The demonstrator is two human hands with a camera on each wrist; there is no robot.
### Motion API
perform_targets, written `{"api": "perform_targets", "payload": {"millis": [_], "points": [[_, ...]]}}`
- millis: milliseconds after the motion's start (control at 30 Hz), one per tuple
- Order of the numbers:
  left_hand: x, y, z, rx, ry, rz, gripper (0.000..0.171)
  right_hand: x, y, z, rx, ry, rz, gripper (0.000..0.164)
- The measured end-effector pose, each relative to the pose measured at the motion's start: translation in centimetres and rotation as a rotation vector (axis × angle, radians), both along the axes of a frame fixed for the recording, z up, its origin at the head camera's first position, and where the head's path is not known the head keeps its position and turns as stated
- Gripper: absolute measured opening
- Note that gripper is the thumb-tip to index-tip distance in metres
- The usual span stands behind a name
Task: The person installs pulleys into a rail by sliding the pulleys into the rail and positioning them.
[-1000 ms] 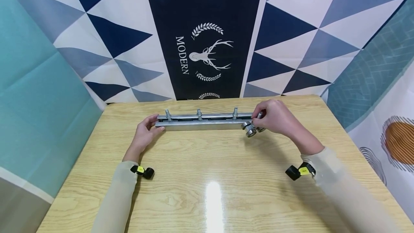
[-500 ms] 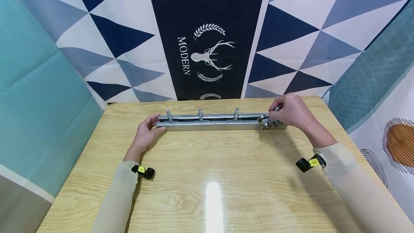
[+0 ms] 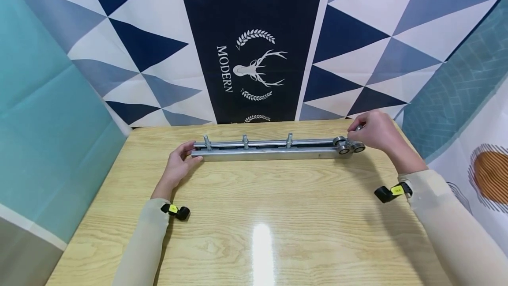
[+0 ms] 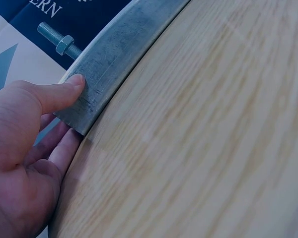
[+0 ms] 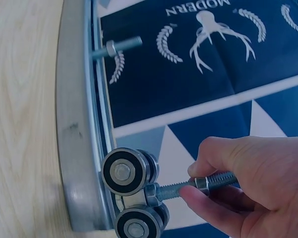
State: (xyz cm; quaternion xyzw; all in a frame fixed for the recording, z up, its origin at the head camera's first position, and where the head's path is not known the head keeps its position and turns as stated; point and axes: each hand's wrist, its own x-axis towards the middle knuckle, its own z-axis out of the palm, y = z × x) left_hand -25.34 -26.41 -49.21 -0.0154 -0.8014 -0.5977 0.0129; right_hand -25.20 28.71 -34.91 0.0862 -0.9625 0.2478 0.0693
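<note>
A long metal track (image 3: 258, 155) with a slot along its top lies across the back of the wooden table. Threaded bolts with nuts, such as the middle bolt (image 3: 245, 141), stand up out of the slot. My left hand (image 3: 179, 162) grips the track's left end, thumb on the front face (image 4: 97, 82) and fingers round behind. At the right end, my right hand (image 3: 373, 131) pinches the threaded bolt (image 5: 171, 191) of a roller trolley (image 3: 346, 145). The trolley's paired wheels (image 5: 122, 171) overlap the track's end in the head view, and in the right wrist view they sit beside its slot edge.
The wooden table (image 3: 222, 215) stretches in front of the track. Behind it hangs a patterned cloth (image 3: 254, 47), with a teal panel (image 3: 51, 100) on the left and a draped cloth (image 3: 468, 114) on the right.
My right hand has carried the roller trolley rightward along the front of the track to its right end, rising slightly. My left hand keeps its hold on the left end.
</note>
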Motion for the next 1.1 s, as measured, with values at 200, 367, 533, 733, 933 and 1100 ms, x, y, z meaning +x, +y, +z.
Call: {"api": "perform_targets", "payload": {"millis": [200, 367, 533, 733, 933, 1100], "points": [[0.0, 0.0, -0.1, -0.003, -0.006, 0.010, 0.064, -0.6, 1.9, -0.1, 0.001, -0.028, -0.036, 0.009], [0.1, 0.0, -0.2, -0.006, -0.002, 0.009, 0.066, -0.9, 3.3, -0.1, 0.023, -0.031, -0.075, 0.008], [0.0, -0.1, -0.2, -0.006, 0.003, 0.011, 0.066, -1.2, 4.3, -0.2, 0.040, -0.025, -0.103, 0.009], [-0.1, 0.0, -0.1, -0.005, -0.001, 0.008, 0.064, -1.6, 5.1, -0.3, 0.032, -0.031, -0.118, 0.010], [-0.1, -0.1, -0.3, -0.006, 0.001, 0.009, 0.064, -1.8, 5.5, -1.0, 0.039, -0.044, -0.123, 0.010], [-0.1, -0.1, -0.2, 0.001, -0.010, 0.008, 0.064, -1.8, 5.5, -1.9, 0.040, -0.067, -0.117, 0.012]]}}
